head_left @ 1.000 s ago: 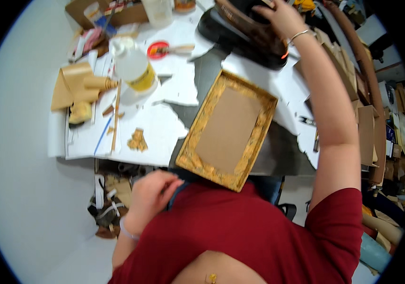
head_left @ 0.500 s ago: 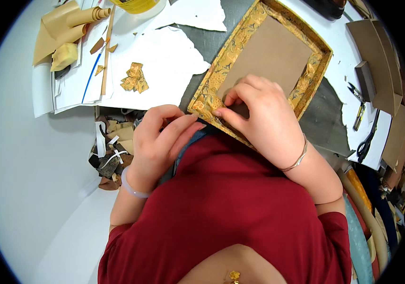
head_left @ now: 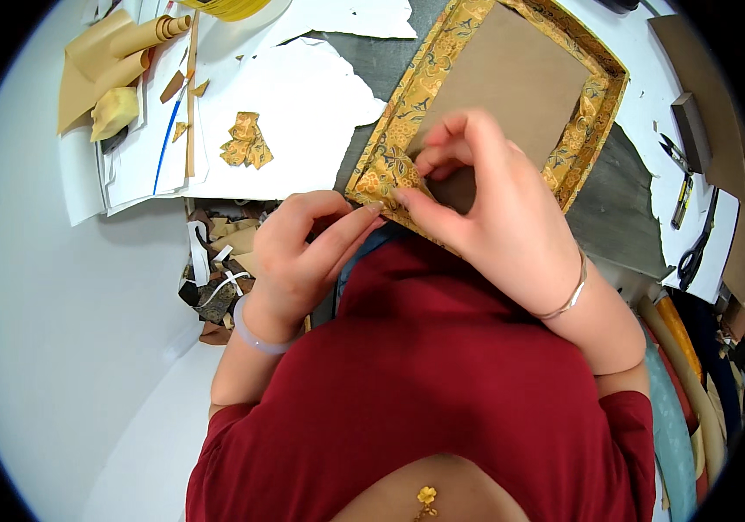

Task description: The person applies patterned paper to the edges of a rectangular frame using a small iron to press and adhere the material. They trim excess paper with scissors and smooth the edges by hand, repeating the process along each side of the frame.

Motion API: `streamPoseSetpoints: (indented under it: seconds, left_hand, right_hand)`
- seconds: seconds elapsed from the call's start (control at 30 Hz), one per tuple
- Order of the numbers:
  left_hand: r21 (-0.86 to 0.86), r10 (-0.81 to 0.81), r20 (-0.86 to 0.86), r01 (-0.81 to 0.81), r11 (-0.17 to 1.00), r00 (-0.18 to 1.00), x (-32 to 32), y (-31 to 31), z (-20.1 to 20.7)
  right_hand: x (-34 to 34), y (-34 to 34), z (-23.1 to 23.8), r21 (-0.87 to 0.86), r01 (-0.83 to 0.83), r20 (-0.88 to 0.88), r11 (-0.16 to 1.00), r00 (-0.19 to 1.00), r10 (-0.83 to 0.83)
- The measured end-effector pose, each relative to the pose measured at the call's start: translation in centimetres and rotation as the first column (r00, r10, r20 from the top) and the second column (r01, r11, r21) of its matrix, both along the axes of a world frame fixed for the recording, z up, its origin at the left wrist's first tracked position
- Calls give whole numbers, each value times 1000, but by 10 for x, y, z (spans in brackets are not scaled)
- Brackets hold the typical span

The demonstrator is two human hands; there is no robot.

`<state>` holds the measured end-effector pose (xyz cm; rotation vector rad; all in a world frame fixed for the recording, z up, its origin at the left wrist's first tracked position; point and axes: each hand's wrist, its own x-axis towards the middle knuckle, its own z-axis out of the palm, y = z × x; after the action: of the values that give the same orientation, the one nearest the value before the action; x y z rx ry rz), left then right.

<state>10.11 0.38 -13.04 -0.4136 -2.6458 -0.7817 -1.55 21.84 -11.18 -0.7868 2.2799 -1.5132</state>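
A shallow rectangular box (head_left: 620,83) covered in gold patterned fabric lies at an angle before me, its inside base bare brown board. At its near left corner, my left hand (head_left: 307,239) holds the rim with thumb and fingertips. My right hand (head_left: 503,187) reaches into that corner, thumb and fingers pinching the loose gold fabric (head_left: 394,174), which is bunched and creased there. The fingers partly hide the fold. More wrinkled fabric lines the right inner side. Left of the box, small cut scraps of the same fabric (head_left: 246,143) lie on white paper.
A blue thin-handled brush (head_left: 163,157), a yellow sponge (head_left: 115,113) and a tan roll (head_left: 150,33) lie at left; a yellow tub (head_left: 229,7) stands behind. At right are black scissors (head_left: 696,248), a cutter knife (head_left: 682,202) and brown boards (head_left: 707,96). Scraps (head_left: 216,265) fill a space below the left table edge.
The right fingers have lifted and curled, and the fabric at the corner stands up more. The left fingertips stay on the corner. The whole view has shifted slightly.
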Motion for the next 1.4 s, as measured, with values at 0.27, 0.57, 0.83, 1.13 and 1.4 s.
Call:
streamPoseSetpoints:
  seconds: [0.27,0.57,0.83,1.13,1.4]
  left_hand:
    - [-133,-11,8,12,991,1000,1,-5,3]
    - [-61,-10,318,31,998,948,-10,-4,20]
    - [-318,-111,344,227,920,932,-43,10,63]
    - [-337,-186,388,327,883,903,-49,14,66]
    - [-301,-149,505,335,893,850,-57,10,67]
  right_hand:
    - [-11,-18,-11,-22,-30,-98,999,995,27]
    - [-11,-18,-19,-37,26,-72,999,997,-28]
    - [-18,-15,-16,-38,12,51,999,999,-10]
    - [-22,-12,-14,-39,0,157,999,988,6]
    - [-37,6,-17,-187,-107,247,977,957,152]
